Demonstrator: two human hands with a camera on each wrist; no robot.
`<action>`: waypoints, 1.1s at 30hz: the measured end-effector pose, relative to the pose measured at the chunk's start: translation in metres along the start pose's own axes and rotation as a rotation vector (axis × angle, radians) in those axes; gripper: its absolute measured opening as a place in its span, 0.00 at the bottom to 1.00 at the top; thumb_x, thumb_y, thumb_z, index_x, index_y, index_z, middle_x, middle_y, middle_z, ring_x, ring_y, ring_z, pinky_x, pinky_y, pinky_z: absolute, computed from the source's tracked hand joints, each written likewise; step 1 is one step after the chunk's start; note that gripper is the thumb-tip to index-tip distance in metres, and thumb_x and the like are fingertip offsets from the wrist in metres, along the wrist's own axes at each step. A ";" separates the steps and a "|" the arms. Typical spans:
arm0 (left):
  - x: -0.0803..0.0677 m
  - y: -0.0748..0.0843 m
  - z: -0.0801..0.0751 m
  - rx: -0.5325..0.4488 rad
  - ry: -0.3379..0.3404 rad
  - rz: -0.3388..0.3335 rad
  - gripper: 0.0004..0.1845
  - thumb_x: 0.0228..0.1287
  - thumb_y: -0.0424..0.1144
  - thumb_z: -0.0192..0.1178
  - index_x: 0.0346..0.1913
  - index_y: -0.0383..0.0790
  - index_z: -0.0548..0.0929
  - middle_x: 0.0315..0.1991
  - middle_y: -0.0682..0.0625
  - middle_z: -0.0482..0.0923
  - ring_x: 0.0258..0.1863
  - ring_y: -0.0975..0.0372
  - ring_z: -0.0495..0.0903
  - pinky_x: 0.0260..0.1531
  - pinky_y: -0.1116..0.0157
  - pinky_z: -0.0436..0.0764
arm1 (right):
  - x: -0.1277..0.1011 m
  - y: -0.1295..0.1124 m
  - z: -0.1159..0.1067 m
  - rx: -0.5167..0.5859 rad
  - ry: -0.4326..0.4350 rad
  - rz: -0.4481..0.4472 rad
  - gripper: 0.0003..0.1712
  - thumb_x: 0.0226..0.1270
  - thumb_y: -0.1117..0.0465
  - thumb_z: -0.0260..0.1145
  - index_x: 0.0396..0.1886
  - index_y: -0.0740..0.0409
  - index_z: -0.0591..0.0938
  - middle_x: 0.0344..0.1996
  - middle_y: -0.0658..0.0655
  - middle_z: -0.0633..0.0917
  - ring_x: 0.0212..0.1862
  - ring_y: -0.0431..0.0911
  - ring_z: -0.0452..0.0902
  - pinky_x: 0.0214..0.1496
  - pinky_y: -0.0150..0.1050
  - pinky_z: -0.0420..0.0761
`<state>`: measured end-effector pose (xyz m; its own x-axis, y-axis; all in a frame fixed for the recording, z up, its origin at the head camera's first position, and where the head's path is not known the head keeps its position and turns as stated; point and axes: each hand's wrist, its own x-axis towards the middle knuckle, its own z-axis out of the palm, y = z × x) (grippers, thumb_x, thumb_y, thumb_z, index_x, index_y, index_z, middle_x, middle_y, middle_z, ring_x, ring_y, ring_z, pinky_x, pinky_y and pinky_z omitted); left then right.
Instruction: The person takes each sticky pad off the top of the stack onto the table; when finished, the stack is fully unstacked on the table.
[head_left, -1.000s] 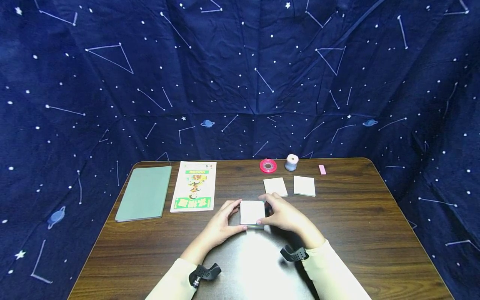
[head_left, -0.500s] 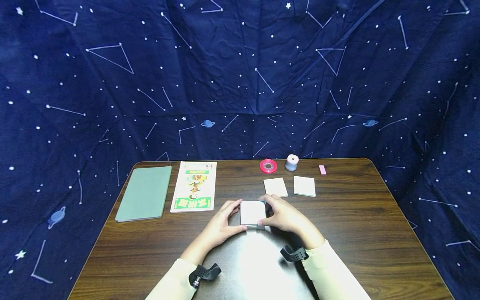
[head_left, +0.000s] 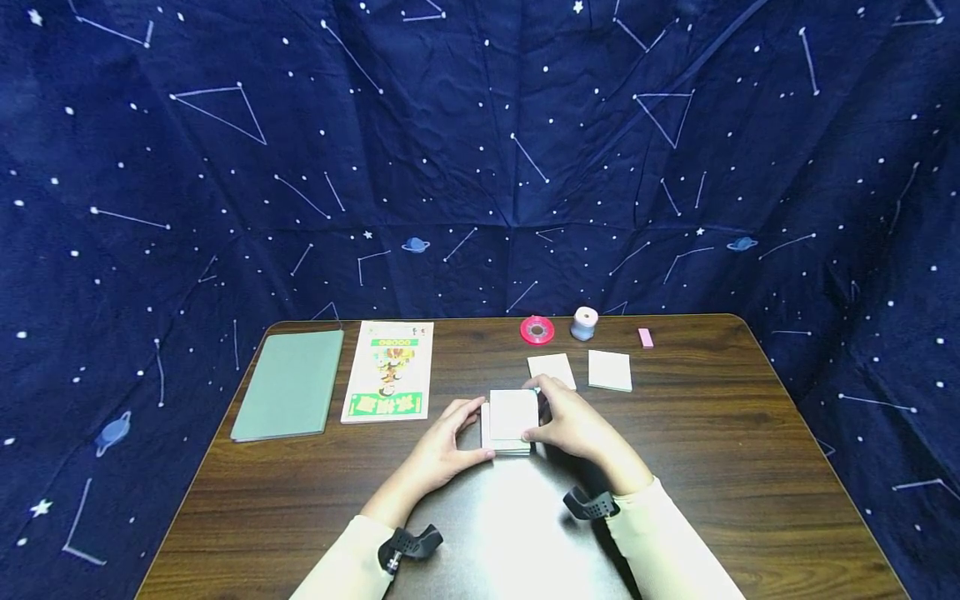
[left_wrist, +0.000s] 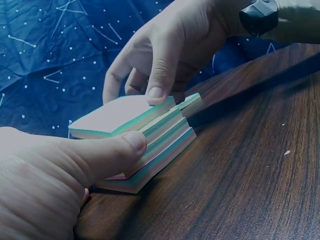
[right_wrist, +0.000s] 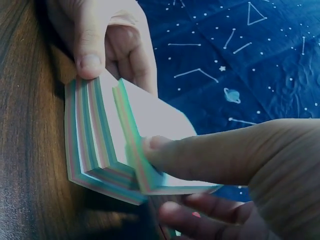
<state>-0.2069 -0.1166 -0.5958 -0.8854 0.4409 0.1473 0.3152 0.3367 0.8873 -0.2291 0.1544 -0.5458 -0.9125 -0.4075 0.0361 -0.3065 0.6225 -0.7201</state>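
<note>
Square note pads with striped pastel edges form a stack [head_left: 506, 447] on the table. My left hand [head_left: 447, 454] grips the stack's left side; in the left wrist view its thumb presses the near edges of the pads [left_wrist: 165, 145]. My right hand [head_left: 573, 425] pinches the topmost note pad [head_left: 514, 414] at its right side, thumb in front and fingers behind. That pad sits offset toward the back right over the others. Seen from the right wrist, the top pad [right_wrist: 155, 112] is tilted away from the pads below. The stack's far side is hidden.
Two more note pads, one left [head_left: 552, 369] and one right [head_left: 610, 370], lie behind the right hand. Farther back are a red ring-shaped spool [head_left: 537, 330], a thread cone [head_left: 584, 324] and a pink block [head_left: 646, 338]. A green folder [head_left: 288, 386] and printed booklet [head_left: 388, 372] lie left.
The top pad has shifted back and to the right in my right hand, baring the front and left edges of the pads beneath. My left hand has stayed in place.
</note>
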 end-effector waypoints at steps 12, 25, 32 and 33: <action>-0.003 0.000 -0.006 0.003 -0.002 -0.027 0.48 0.61 0.37 0.82 0.81 0.34 0.69 0.74 0.41 0.73 0.76 0.50 0.76 0.82 0.58 0.74 | 0.003 -0.009 -0.001 0.322 0.095 -0.090 0.30 0.63 0.76 0.75 0.63 0.60 0.78 0.35 0.61 0.79 0.34 0.41 0.75 0.34 0.27 0.77; -0.002 0.001 -0.002 -0.020 -0.020 -0.036 0.48 0.62 0.35 0.81 0.81 0.30 0.67 0.74 0.40 0.72 0.76 0.48 0.77 0.83 0.60 0.72 | -0.014 0.010 -0.020 0.560 0.250 -0.126 0.20 0.74 0.77 0.65 0.63 0.67 0.76 0.40 0.53 0.82 0.29 0.37 0.78 0.28 0.27 0.82; -0.001 0.002 0.000 -0.017 -0.010 -0.041 0.48 0.61 0.33 0.81 0.81 0.31 0.68 0.74 0.41 0.72 0.76 0.50 0.76 0.83 0.60 0.72 | -0.037 0.047 -0.043 0.665 0.456 -0.157 0.27 0.76 0.80 0.62 0.71 0.73 0.68 0.45 0.62 0.80 0.33 0.41 0.84 0.28 0.40 0.92; -0.001 0.002 0.000 -0.018 -0.008 -0.040 0.48 0.61 0.33 0.81 0.81 0.31 0.68 0.74 0.41 0.73 0.76 0.49 0.76 0.83 0.60 0.72 | -0.041 0.053 -0.046 0.677 0.479 -0.159 0.27 0.77 0.80 0.61 0.72 0.73 0.68 0.45 0.61 0.81 0.32 0.41 0.84 0.27 0.40 0.93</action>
<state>-0.2054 -0.1164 -0.5941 -0.8943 0.4342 0.1079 0.2732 0.3390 0.9002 -0.2209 0.2350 -0.5535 -0.9354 -0.0342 0.3521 -0.3517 -0.0156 -0.9360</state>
